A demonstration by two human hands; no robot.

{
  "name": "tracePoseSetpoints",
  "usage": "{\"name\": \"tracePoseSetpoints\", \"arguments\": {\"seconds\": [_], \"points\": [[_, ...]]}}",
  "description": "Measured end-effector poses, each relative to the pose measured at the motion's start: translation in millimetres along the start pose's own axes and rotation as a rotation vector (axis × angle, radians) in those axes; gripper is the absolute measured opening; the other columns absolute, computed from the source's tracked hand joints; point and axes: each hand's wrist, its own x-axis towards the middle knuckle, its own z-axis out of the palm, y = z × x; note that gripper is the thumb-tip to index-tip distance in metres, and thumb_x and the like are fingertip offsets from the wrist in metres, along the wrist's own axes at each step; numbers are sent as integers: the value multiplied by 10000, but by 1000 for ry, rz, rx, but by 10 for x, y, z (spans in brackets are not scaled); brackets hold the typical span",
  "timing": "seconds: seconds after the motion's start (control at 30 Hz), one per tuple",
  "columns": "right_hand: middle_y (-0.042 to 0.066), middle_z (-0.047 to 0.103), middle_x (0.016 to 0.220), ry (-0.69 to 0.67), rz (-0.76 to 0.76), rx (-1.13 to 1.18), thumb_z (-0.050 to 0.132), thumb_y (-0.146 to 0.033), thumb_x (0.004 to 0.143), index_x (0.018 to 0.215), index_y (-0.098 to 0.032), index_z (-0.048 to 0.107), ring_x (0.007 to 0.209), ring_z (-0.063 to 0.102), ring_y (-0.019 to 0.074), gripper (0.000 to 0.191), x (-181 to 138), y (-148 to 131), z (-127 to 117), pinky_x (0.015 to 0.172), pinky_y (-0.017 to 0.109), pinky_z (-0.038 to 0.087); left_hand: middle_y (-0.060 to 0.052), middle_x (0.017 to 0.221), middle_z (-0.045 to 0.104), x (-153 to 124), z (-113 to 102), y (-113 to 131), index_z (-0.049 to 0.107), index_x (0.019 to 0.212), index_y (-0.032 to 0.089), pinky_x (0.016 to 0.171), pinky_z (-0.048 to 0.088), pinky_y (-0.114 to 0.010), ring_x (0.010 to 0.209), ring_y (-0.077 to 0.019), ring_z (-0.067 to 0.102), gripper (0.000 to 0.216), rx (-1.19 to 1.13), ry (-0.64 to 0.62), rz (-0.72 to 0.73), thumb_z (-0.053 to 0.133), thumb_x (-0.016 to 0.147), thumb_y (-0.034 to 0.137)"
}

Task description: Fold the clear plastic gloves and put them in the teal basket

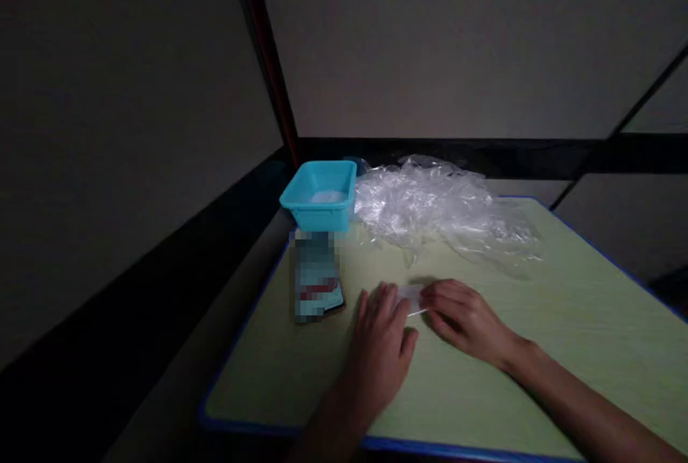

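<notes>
A small, whitish see-through plastic piece point(411, 298), perhaps a little bag, lies on the table between my two hands. My left hand point(380, 341) rests palm down with its fingers stretched out, the fingertips on or beside the plastic's left end. From the other side, my right hand point(463, 316) has its fingers and thumb together at the right end, which they partly hide. Left of my left hand lies a flat, phone-like item point(317, 280), mostly blurred by pixelation.
At the back left stands a turquoise plastic basket point(322, 218) with something white inside. Beside it spreads a crumpled heap of transparent plastic point(435, 205). The pale green table point(564, 348) has a blue edge, and walls stand behind and to the left.
</notes>
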Motion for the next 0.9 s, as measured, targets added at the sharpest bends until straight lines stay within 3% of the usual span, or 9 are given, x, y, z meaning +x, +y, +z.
{"name": "tracePoseSetpoints", "arguments": {"seconds": [0.13,0.3,0.47,0.73,0.9], "points": [[78,621,835,70,164,254,459,-129,830,929,-163,569,769,573,175,152,-4,-39,-37,675,296,456,-60,1068,610,66,-7,-15,593,916,174,1010,285,-468,1048,-218,523,203,-103,83,-26,524,789,31],[15,571,762,197,367,614,531,-186,809,967,-205,552,684,550,130,161,-1,1,5,596,224,444,-61,903,628,100,-1,-28,596,798,155,833,425,-352,885,-205,562,124,-292,190,-65,508,802,68],[-9,542,742,244,428,794,625,-196,749,973,-222,558,656,519,114,236,14,50,49,567,203,417,-33,716,604,131,-9,5,593,711,150,659,417,-262,698,-175,561,147,-449,156,-173,489,802,101],[-36,518,661,301,458,946,671,-173,708,997,-236,550,570,490,97,320,47,42,12,507,193,392,-14,659,560,111,13,76,564,619,151,616,364,-236,651,-157,523,160,-474,66,-212,510,770,141],[-51,499,640,300,474,972,696,-169,688,993,-248,559,530,462,78,344,42,20,-20,465,174,360,0,675,563,98,-15,163,576,715,159,602,351,-233,650,-152,504,64,-595,26,-275,549,735,213]]}}
